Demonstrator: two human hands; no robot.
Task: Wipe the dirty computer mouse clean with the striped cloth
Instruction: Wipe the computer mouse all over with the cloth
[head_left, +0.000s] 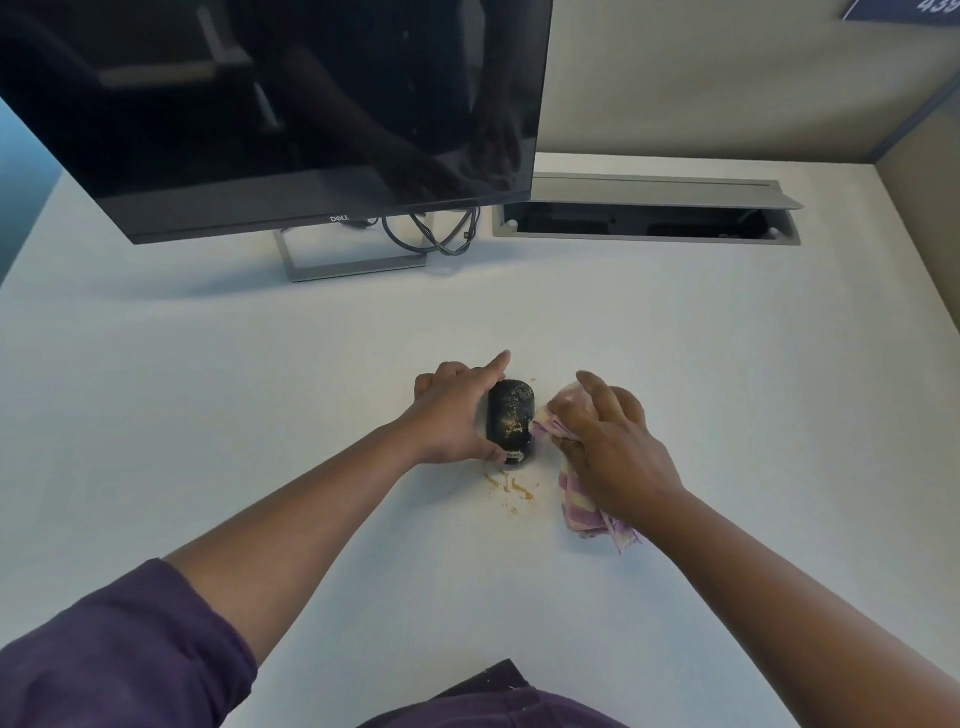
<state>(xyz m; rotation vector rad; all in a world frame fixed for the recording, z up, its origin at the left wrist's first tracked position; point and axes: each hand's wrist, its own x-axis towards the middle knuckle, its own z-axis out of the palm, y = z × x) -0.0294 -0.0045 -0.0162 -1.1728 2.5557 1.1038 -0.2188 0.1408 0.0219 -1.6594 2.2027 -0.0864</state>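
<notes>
A black computer mouse (510, 419) speckled with tan crumbs rests on the white desk near the middle. My left hand (453, 415) grips its left side, the index finger stretched out past its far end. Just to the right, my right hand (615, 448) presses down on a crumpled pink, purple and yellow striped cloth (582, 506), whose front edge touches the mouse's right side. Most of the cloth is hidden under that hand.
Tan crumbs (511, 491) lie scattered on the desk (260, 389) just in front of the mouse. A dark monitor (270, 114) on a grey stand with cables stands at the back left. An open cable tray (644, 221) is set into the desk at the back right.
</notes>
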